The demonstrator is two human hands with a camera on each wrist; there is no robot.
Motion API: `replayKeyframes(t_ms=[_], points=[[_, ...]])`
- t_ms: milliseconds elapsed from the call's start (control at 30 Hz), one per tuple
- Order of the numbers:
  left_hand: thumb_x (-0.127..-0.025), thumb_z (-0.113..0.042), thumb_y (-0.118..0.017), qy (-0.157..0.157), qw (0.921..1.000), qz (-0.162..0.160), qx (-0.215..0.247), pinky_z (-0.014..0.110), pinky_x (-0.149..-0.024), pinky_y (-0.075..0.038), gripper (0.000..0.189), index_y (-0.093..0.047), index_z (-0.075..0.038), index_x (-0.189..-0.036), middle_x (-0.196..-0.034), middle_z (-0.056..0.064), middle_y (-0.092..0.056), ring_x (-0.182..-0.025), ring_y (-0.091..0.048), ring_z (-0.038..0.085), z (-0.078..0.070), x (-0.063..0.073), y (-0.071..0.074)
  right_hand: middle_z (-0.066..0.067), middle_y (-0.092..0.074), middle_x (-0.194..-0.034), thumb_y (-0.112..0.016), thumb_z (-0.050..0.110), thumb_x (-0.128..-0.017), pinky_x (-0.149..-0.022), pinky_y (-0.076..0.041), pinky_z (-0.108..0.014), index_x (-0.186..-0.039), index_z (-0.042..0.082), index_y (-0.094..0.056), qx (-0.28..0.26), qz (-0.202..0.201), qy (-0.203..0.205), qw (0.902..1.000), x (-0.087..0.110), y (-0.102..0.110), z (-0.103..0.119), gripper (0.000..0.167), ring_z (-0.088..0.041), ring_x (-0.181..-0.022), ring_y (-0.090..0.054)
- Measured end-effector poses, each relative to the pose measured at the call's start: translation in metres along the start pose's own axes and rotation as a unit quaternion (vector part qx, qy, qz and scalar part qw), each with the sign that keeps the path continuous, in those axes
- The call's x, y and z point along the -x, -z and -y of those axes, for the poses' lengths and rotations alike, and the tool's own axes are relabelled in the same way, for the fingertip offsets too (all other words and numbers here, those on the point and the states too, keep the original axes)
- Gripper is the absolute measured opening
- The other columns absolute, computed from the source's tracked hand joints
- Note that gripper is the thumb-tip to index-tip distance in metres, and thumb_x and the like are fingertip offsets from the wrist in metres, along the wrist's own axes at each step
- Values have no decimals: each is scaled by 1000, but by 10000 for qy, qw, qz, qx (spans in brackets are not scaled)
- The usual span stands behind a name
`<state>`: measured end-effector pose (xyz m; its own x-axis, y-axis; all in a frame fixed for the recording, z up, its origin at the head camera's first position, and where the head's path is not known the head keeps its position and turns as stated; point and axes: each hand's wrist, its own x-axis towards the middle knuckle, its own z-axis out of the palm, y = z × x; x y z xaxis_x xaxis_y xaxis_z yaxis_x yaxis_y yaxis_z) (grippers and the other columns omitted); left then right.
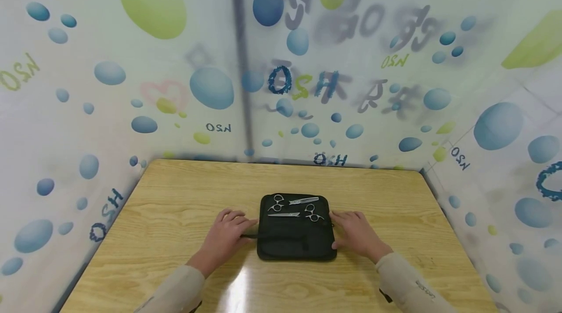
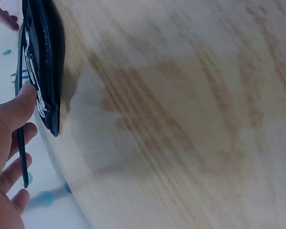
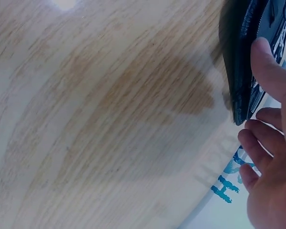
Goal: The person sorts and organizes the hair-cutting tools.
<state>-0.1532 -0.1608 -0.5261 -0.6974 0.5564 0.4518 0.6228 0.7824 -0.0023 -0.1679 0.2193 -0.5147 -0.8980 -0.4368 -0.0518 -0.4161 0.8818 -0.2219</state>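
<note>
A black zip case (image 1: 281, 250) lies opened flat on the table, its inner side up. Two pairs of silver scissors, an upper pair (image 1: 304, 201) and a lower pair (image 1: 284, 215), sit in its far half, pointing opposite ways. My left hand (image 1: 226, 235) is at the case's left edge and pinches a thin black strip (image 2: 23, 148) between thumb and fingers. That strip reaches across the case's middle; its exact kind is unclear. Along the right edge, my right hand (image 1: 357, 235) rests with its thumb (image 3: 262, 50) touching the case and its fingers loosely bent near the far corner.
The case stands on a wooden table (image 1: 197, 181) with rounded far corners. Pale curtains (image 1: 210, 147) printed with blue and green spots and letters hang close behind and along both sides. Light reflects off the tabletop near the front.
</note>
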Motion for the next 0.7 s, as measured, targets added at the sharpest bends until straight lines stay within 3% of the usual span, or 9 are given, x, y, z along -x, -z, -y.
replayKeyframes(t_ms=[267,700], points=[[-75,-40,-80,162,9982,573,84,45,-98,-43,47,-70,-23,-117,-105,-6,-73,-109,-63,20,0,5,1,-15,-51,-146,-82,48,-71,-107,-33,-55,-141,1,-49,176,102,92,9998,1,-5,-3,90,-35,-128,-50],[-74,-39,-80,-13,9975,596,390,45,-97,-45,47,-71,-20,-115,-104,-5,-73,-107,-63,20,0,7,1,-14,-51,-145,-83,46,-72,-112,-28,-56,-140,1,-50,67,232,98,9997,4,-6,1,89,-35,-132,-48]])
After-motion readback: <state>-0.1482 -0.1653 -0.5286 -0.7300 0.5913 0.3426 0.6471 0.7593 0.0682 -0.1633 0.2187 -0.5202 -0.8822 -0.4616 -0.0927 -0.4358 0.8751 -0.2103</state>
